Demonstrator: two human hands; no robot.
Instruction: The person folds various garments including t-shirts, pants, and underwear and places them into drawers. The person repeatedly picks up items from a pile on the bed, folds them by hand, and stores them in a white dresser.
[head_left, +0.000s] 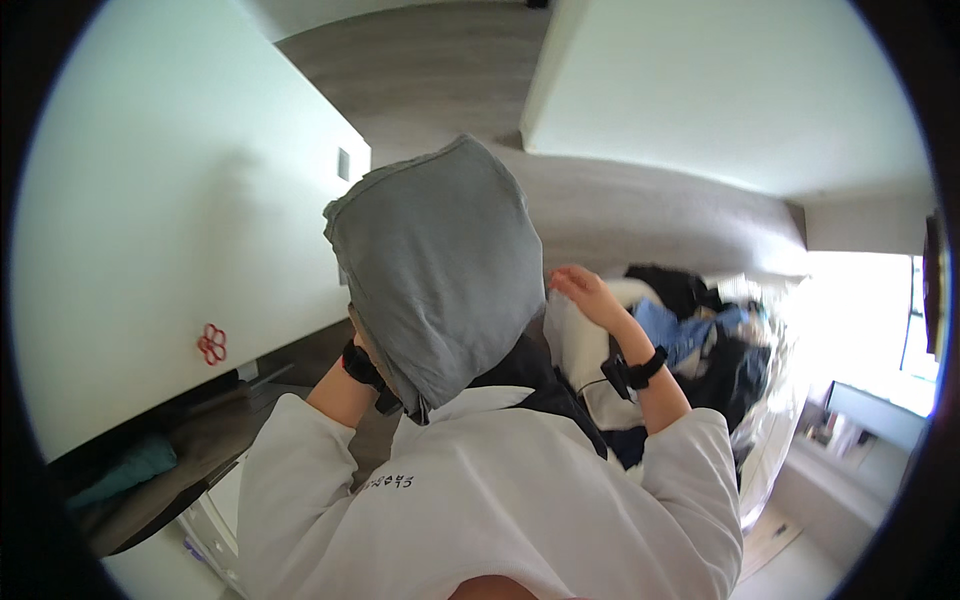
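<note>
A folded grey cloth (442, 262), perhaps a garment, is held up in front of my chest. Its near corner hangs down over my white shirt, and a brownish layer shows along its left edge. My left hand (358, 342) grips it from the left and below, with most of the hand hidden behind the fabric. Just off the cloth's right edge, my right hand (583, 289) is raised with loosely bent fingers and nothing in it. Black bands with small devices circle both wrists.
Clothes in black and blue denim (675, 334) lie heaped at my right, beside clear plastic sheeting (776, 390). A white door-like panel (172, 225) with a red flower-shaped piece (212, 344) stands at the left. Ahead, a white wall corner (529, 139) juts over the wood-look floor (442, 75).
</note>
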